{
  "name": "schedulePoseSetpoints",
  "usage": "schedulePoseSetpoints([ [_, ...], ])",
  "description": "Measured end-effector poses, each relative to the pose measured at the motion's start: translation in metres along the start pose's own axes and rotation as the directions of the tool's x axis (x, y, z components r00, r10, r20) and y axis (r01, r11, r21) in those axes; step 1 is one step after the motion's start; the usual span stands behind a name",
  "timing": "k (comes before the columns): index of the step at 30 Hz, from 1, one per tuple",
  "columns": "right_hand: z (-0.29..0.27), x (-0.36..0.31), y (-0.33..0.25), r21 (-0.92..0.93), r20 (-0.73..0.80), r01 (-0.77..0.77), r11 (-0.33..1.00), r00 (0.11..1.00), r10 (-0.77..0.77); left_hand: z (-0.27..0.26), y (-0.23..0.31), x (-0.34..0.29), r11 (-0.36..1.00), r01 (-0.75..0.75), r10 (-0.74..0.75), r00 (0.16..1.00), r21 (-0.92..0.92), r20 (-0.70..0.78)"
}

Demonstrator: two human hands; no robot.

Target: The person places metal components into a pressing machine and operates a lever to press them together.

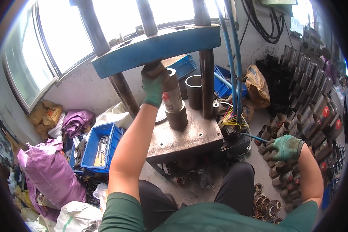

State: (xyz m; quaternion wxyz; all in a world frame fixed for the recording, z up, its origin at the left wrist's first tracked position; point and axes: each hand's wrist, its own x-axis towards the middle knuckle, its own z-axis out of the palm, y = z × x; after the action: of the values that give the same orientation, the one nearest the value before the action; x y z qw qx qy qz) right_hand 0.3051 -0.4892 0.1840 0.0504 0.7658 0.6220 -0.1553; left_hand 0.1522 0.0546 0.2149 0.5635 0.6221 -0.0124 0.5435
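Note:
My left hand [155,84], in a green glove, is raised under the blue press plate [158,49]. Its fingers are curled around a dark part below the plate, right beside the silver metal cylinder [172,96]; what exactly they grip is unclear. That cylinder stands upright on a darker round base [177,119] on the steel press table [197,135]. Off to the right, my right hand [285,148], gloved too, is closed round the end of a thin blue lever [255,137] that runs to the valve block beside the press.
A dark open tube [194,91] stands behind the cylinder, between steel columns [206,81]. Blue hoses [236,58] hang at the right. Stacked metal cylinders [317,120] crowd the right floor. At left are a blue bin [101,149] of metal pins and a purple sack [50,170].

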Motion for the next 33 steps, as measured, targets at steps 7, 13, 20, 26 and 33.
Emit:
schedulePoseSetpoints([
  [7, 0.003, 0.001, -0.001, -0.225, 0.072, 0.211, 0.951, 0.977, -0.199, 0.004, -0.030, 0.029, 0.748, 0.265, -0.175, 0.963, 0.608, -0.205],
  [13, 0.074, -0.014, -0.021, -0.044, -0.011, -0.196, 0.980, 0.981, 0.196, 0.004, -0.028, 0.022, 0.616, 0.236, -0.105, 0.970, 0.751, -0.219],
  [20, 0.124, -0.021, -0.071, 0.069, -0.265, -0.347, 0.935, 0.897, 0.353, 0.011, -0.016, 0.022, 0.539, 0.245, -0.096, 0.968, 0.806, -0.230],
  [26, 0.125, -0.018, -0.088, 0.176, -0.387, -0.374, 0.911, 0.824, 0.413, 0.007, -0.022, 0.022, 0.528, 0.278, -0.164, 0.960, 0.802, -0.225],
  [33, 0.117, -0.018, -0.091, 0.175, -0.390, -0.370, 0.913, 0.825, 0.409, 0.007, -0.025, 0.013, 0.603, 0.284, -0.174, 0.959, 0.745, -0.225],
])
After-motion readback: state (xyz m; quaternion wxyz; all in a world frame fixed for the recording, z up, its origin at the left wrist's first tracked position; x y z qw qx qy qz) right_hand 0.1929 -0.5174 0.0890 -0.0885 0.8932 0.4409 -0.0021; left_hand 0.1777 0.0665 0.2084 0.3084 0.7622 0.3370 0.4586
